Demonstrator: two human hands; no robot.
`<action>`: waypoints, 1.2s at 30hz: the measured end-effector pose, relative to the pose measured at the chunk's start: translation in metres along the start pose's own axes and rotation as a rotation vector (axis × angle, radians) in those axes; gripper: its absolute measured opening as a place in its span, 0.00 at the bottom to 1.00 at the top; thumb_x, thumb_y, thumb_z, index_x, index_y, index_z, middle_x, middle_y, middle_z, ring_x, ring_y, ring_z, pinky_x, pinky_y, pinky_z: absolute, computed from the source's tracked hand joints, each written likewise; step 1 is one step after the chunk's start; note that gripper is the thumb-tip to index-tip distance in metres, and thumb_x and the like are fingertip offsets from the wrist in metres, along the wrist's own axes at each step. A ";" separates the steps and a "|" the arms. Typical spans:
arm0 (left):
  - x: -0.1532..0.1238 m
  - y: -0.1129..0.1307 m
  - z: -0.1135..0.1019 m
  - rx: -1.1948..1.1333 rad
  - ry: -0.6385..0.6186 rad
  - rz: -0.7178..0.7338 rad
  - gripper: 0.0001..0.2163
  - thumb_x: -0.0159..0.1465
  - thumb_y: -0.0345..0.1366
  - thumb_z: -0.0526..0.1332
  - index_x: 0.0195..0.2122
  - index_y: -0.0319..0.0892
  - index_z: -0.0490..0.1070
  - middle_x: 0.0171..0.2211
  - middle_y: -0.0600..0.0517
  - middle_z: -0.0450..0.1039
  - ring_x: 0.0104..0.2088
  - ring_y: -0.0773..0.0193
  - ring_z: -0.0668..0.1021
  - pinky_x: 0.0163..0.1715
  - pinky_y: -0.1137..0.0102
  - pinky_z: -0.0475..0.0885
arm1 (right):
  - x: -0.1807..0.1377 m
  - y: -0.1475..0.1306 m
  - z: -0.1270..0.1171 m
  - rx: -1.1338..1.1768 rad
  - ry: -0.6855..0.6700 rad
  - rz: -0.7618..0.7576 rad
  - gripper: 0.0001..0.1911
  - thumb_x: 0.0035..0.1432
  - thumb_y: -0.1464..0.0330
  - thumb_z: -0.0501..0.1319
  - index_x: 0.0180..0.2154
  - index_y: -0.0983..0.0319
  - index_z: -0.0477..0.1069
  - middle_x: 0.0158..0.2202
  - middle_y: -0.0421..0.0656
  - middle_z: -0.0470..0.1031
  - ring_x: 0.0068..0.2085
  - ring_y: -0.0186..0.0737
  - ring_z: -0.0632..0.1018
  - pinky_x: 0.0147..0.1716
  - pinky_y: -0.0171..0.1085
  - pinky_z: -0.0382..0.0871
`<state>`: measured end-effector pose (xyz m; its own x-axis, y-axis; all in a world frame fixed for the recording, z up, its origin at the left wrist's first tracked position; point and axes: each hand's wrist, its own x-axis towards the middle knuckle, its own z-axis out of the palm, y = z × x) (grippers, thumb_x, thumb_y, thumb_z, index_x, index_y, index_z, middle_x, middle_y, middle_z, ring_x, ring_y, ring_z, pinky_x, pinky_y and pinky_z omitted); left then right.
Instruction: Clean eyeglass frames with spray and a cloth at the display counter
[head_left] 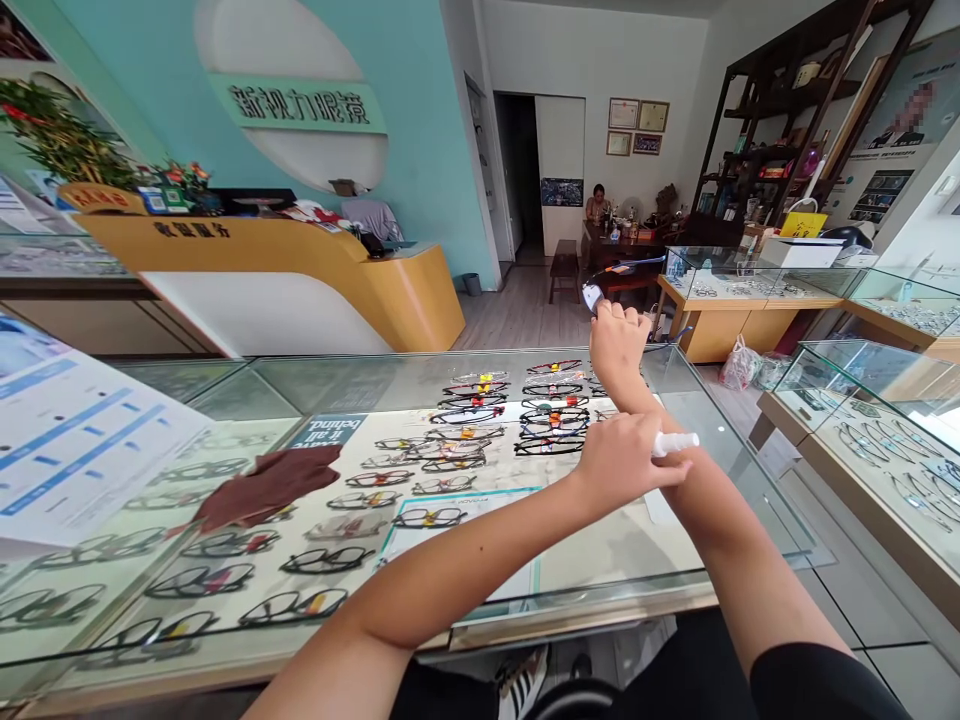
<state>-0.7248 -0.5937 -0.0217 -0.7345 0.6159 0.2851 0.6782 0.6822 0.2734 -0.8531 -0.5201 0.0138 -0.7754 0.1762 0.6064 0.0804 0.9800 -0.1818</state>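
Note:
My right hand (pixel 619 340) is raised over the far right corner of the glass display counter (pixel 735 480), fingers closed on a pair of glasses (pixel 611 280) with a dark frame and an orange mark. My left hand (pixel 622 460) crosses in front of my right forearm, gripping a small white spray bottle (pixel 675 442) whose tip points right. Both hands hover above the counter top.
Rows of spectacle frames (pixel 465 430) lie under the glass. A brown cloth (pixel 266 485) rests on the counter at left, beside printed sheets (pixel 67 440). More glass cases (pixel 862 420) stand at right, a yellow reception desk (pixel 300 280) behind. A person sits at a far table (pixel 598 205).

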 end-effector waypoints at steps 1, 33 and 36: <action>-0.002 0.002 0.002 -0.002 -0.010 0.026 0.23 0.63 0.59 0.71 0.39 0.42 0.76 0.37 0.46 0.83 0.41 0.51 0.84 0.29 0.64 0.63 | 0.000 0.000 0.001 -0.001 -0.006 0.000 0.22 0.74 0.76 0.51 0.62 0.67 0.74 0.57 0.58 0.79 0.55 0.54 0.74 0.59 0.51 0.58; 0.018 -0.113 -0.123 -1.153 0.299 -0.069 0.41 0.57 0.84 0.33 0.15 0.50 0.49 0.13 0.53 0.50 0.17 0.63 0.64 0.19 0.63 0.68 | -0.023 -0.008 -0.098 1.713 -0.594 0.001 0.27 0.49 0.52 0.80 0.30 0.57 0.64 0.33 0.39 0.80 0.39 0.36 0.78 0.42 0.36 0.74; 0.017 -0.113 -0.125 -1.120 0.329 -0.073 0.41 0.58 0.84 0.33 0.14 0.49 0.50 0.12 0.52 0.51 0.17 0.63 0.64 0.20 0.63 0.68 | -0.026 -0.011 -0.102 1.772 -0.703 0.018 0.26 0.50 0.54 0.79 0.31 0.57 0.64 0.34 0.39 0.79 0.38 0.37 0.79 0.39 0.36 0.75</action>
<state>-0.8108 -0.7097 0.0675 -0.8419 0.3459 0.4141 0.3990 -0.1176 0.9094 -0.7701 -0.5263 0.0789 -0.8964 -0.3270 0.2994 -0.1984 -0.3080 -0.9305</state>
